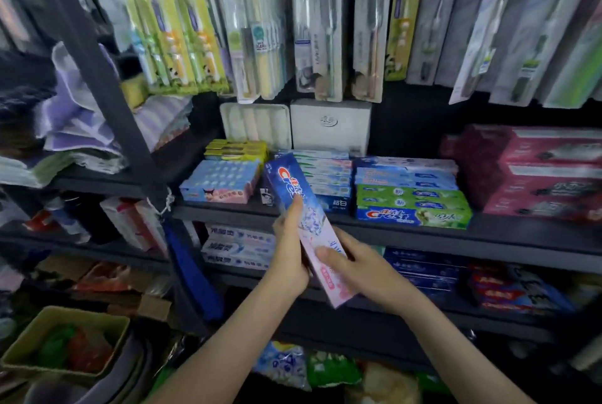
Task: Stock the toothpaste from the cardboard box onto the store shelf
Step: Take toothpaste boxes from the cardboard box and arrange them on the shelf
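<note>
A blue-and-pink toothpaste box (pixel 309 224) is held up in front of the shelf (pixel 423 235), tilted, its top end level with the goods there. It is gripped by the left hand (pixel 290 247) along its left edge, fingers curled round it, and by the right hand (pixel 365 268) at the lower half, thumb pressed on the front. Trouble could be met at the slot. The gap between the cartoon-printed box (pixel 221 182) and the stacked toothpaste (pixel 332 175) looks narrow, so a neighbour may be nudged or a stack toppled if the box is pushed in askew. The hanging toothbrush packs (pixel 329 28) could be clipped if it is lifted high. No cardboard box can be made out for certain. At lower left a basket (pixel 88 314) is seen, with something green and red inside, too blurred to name.
</note>
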